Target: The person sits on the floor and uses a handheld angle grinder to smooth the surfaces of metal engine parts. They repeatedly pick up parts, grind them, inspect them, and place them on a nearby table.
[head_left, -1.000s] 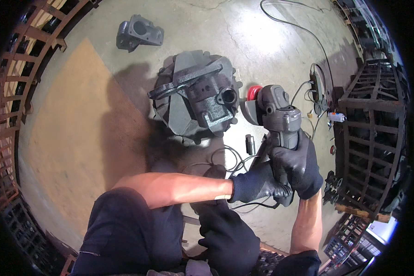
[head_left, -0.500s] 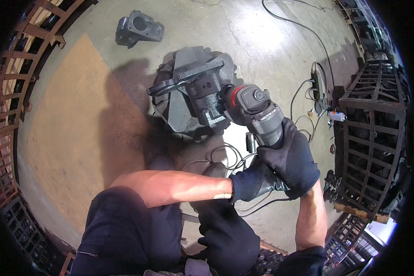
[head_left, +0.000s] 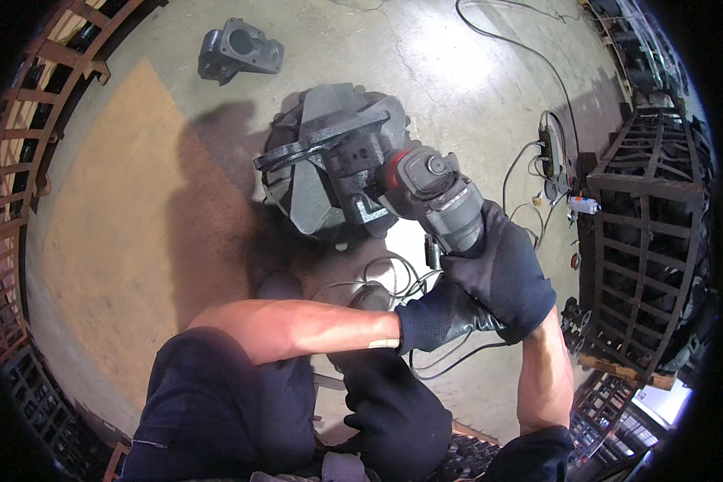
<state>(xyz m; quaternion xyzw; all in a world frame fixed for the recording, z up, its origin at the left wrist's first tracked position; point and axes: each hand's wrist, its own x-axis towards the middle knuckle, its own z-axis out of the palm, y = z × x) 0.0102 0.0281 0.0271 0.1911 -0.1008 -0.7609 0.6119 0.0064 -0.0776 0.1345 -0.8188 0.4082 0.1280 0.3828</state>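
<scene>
Both my hands wear dark gloves and are closed around an angle grinder (head_left: 455, 215). My right hand (head_left: 512, 277) wraps the body behind the grey gear head. Lower down, my left hand (head_left: 450, 312) grips the rear part, its fingers partly hidden by the right glove. The grinder's head, with a red ring, is at the right side of a dark metal casting (head_left: 360, 161). Whether the disc touches the metal is hidden by the head. That casting, with a flanged plate along its top, rests on a round dark grey base (head_left: 309, 201) with a knobbly edge.
Another metal casting (head_left: 241, 50) lies on the concrete floor beyond. A brown board (head_left: 112, 233) covers the floor at left. Cables and a power strip (head_left: 549, 153) run along the right, near a small spray can (head_left: 585, 205) and metal cage crates (head_left: 647, 241). A coiled cord (head_left: 394, 269) lies below the base.
The grinder and both hands have shifted slightly left, bringing the grinder's head further over the casting's right side. Both grips stay the same.
</scene>
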